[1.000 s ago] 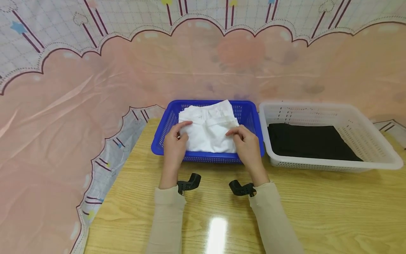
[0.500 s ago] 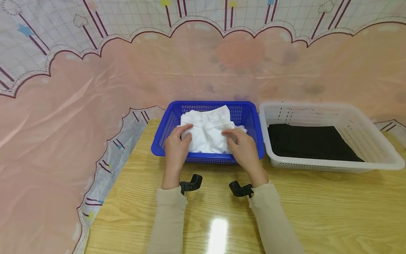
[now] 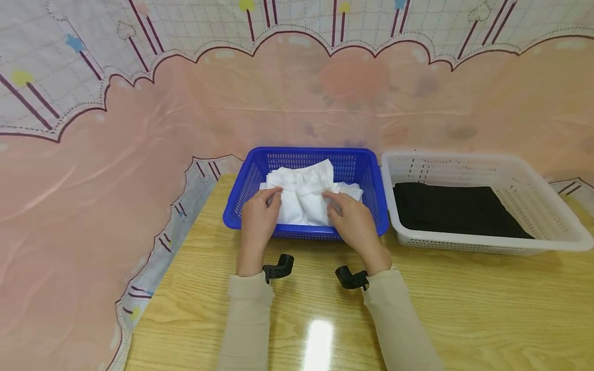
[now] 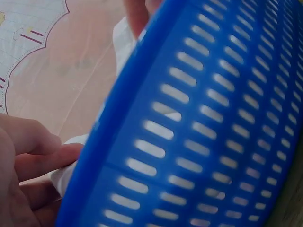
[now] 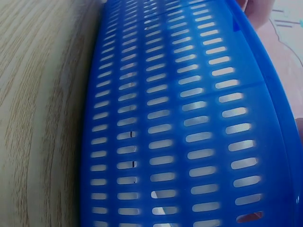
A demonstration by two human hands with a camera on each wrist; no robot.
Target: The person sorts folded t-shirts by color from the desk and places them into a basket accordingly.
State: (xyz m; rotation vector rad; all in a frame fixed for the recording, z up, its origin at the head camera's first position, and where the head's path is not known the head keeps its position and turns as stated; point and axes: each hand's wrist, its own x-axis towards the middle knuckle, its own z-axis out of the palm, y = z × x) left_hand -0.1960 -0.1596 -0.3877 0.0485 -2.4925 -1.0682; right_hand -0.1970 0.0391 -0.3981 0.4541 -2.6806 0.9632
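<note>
A white folded garment with a seam across its upper part sits in the blue basket. My left hand pinches its left side between thumb and fingers. In the left wrist view, white cloth shows at those fingertips, just behind the basket rim. Over on the right side, my right hand grips the garment with bent fingers. More white cloth lies beneath and to the right. The right wrist view is mostly filled by the basket's slotted wall, which hides most of the right hand.
A white basket holding a folded black garment stands right beside the blue one. Both rest on a wooden table. A patterned cloth backdrop hangs behind and along the left edge.
Both hands have lowered the white garment and drawn it slightly toward the front of the blue basket. Its width has narrowed, and the white cloth beneath now shows at the right.
</note>
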